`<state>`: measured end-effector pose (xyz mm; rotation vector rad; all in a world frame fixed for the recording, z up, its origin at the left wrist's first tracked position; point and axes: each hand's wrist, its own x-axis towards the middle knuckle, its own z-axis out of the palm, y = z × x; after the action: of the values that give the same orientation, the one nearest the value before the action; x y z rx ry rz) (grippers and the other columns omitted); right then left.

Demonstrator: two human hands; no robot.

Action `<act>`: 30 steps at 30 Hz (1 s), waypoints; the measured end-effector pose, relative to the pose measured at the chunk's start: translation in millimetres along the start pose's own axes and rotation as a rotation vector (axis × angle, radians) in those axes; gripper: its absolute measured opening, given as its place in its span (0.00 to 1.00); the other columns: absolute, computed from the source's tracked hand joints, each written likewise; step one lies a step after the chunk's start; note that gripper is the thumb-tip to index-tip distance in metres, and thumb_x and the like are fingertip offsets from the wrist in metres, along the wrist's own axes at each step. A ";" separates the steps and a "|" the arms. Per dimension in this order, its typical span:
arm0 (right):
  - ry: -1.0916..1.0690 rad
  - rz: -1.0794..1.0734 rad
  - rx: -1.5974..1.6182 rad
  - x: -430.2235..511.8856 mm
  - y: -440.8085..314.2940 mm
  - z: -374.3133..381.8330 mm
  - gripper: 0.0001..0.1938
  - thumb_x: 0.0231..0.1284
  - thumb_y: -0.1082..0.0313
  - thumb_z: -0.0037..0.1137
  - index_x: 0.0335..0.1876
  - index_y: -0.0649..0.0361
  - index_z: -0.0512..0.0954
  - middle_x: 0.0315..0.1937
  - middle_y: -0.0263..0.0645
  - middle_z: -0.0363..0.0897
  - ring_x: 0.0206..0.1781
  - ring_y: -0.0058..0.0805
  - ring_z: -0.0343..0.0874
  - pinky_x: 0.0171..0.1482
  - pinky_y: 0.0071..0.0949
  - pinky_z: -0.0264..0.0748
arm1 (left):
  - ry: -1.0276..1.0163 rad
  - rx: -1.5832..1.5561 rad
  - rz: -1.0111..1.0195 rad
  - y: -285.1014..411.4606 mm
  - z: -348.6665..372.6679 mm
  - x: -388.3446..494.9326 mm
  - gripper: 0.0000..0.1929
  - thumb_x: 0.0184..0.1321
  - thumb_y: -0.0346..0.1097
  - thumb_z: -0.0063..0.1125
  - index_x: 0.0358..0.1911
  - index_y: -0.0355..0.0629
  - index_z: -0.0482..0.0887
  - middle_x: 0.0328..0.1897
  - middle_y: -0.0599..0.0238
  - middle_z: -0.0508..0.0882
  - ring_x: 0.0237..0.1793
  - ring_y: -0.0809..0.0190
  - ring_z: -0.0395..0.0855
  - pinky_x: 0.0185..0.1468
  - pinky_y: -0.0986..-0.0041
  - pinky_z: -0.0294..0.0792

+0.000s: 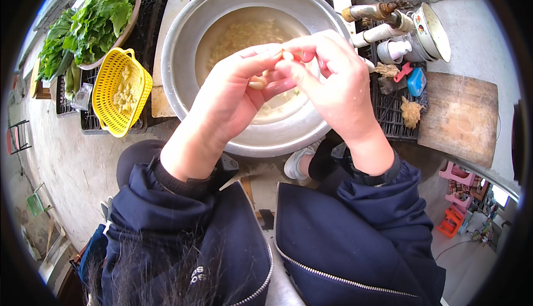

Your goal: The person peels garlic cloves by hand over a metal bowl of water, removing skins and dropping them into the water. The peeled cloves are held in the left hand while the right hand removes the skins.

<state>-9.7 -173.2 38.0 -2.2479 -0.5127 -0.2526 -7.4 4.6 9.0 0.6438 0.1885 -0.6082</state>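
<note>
Above a large metal basin [179, 64] of cloudy water, both my hands meet fingertip to fingertip. A small pale clove [287, 55], like garlic, is pinched between them. More pale cloves [257, 82] rest in the curled fingers of my left hand [231, 91]. My right hand [339, 83] is wet and has its thumb and index finger at the pinched clove. Many small pale pieces [250, 35] lie in the water. A yellow plastic basket [141, 84] to the left holds a heap of peeled cloves [124, 98].
Leafy greens [102, 19] fill a bowl at the upper left. On the right are metal pipes with a tap [370, 12], an enamel bowl [441, 35], a blue soap box [416, 82], a fibrous scrubber [411, 111] and a wooden board [458, 118]. Black plastic crates [393, 118] stand beside the basin.
</note>
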 end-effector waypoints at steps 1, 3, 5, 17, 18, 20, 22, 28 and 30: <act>0.025 0.058 0.048 -0.1 1.4 -0.1 0.08 0.59 0.72 0.65 0.42 0.61 0.81 0.34 0.38 0.80 0.38 0.30 0.81 0.42 0.26 0.77 | 0.028 0.068 0.003 -0.5 1.8 -0.3 0.16 0.71 0.36 0.51 0.55 0.30 0.79 0.51 0.52 0.84 0.52 0.56 0.84 0.60 0.67 0.78; 0.072 0.167 0.136 0.9 3.6 -0.6 0.06 0.59 0.73 0.65 0.40 0.62 0.82 0.33 0.36 0.81 0.37 0.28 0.82 0.42 0.25 0.77 | 0.031 0.017 -0.030 1.2 4.2 -0.4 0.21 0.73 0.42 0.48 0.55 0.27 0.77 0.53 0.45 0.83 0.55 0.50 0.83 0.63 0.62 0.75; 0.059 0.380 0.760 4.2 6.2 -2.4 0.07 0.66 0.70 0.57 0.43 0.64 0.79 0.35 0.34 0.81 0.34 0.22 0.79 0.36 0.21 0.73 | -0.048 -0.224 -0.086 5.6 4.6 1.4 0.28 0.74 0.50 0.44 0.53 0.22 0.76 0.53 0.38 0.81 0.56 0.44 0.82 0.66 0.57 0.72; -0.110 -0.015 -0.024 0.5 6.4 -1.2 0.07 0.56 0.75 0.63 0.40 0.58 0.82 0.32 0.39 0.77 0.33 0.33 0.80 0.36 0.29 0.77 | -0.091 -0.264 -0.094 4.7 -2.1 2.7 0.34 0.75 0.55 0.38 0.63 0.22 0.67 0.62 0.38 0.76 0.63 0.46 0.77 0.72 0.56 0.66; -0.090 -0.068 -0.094 1.1 6.8 -1.5 0.07 0.56 0.75 0.63 0.40 0.57 0.82 0.32 0.40 0.77 0.33 0.35 0.80 0.37 0.30 0.77 | -0.057 -0.261 -0.097 5.1 -1.5 2.4 0.33 0.75 0.53 0.39 0.62 0.22 0.68 0.61 0.39 0.77 0.62 0.47 0.78 0.71 0.57 0.66; -0.021 -0.080 -0.063 2.4 6.9 -1.2 0.06 0.56 0.75 0.63 0.39 0.58 0.81 0.32 0.39 0.76 0.33 0.36 0.80 0.37 0.31 0.77 | -0.043 -0.075 -0.016 4.4 0.5 0.7 0.27 0.76 0.48 0.41 0.60 0.24 0.72 0.58 0.43 0.80 0.59 0.50 0.81 0.69 0.58 0.69; 0.038 -0.068 -0.035 3.9 6.3 -1.6 0.05 0.57 0.75 0.63 0.39 0.58 0.81 0.33 0.38 0.76 0.34 0.37 0.80 0.37 0.31 0.77 | -0.011 0.102 0.053 2.9 3.1 0.6 0.17 0.74 0.39 0.49 0.53 0.30 0.79 0.50 0.52 0.85 0.53 0.56 0.86 0.62 0.63 0.75; 0.028 -0.005 0.047 3.4 0.0 -5.2 0.05 0.59 0.76 0.61 0.40 0.59 0.81 0.36 0.37 0.77 0.36 0.33 0.80 0.38 0.29 0.78 | -0.017 0.306 0.113 3.1 5.5 -1.1 0.10 0.70 0.36 0.57 0.46 0.37 0.82 0.41 0.62 0.86 0.43 0.65 0.86 0.49 0.73 0.79; 0.001 0.039 0.130 3.1 -0.5 -8.4 0.05 0.60 0.76 0.61 0.40 0.60 0.81 0.36 0.37 0.77 0.36 0.30 0.80 0.39 0.27 0.77 | -0.047 0.305 0.118 3.5 5.3 -1.0 0.10 0.71 0.37 0.55 0.46 0.36 0.82 0.39 0.63 0.85 0.40 0.66 0.85 0.47 0.74 0.79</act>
<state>-7.3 -178.3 44.9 -2.1284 -0.4707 -0.1951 -6.2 4.1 15.3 0.9276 0.0125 -0.5420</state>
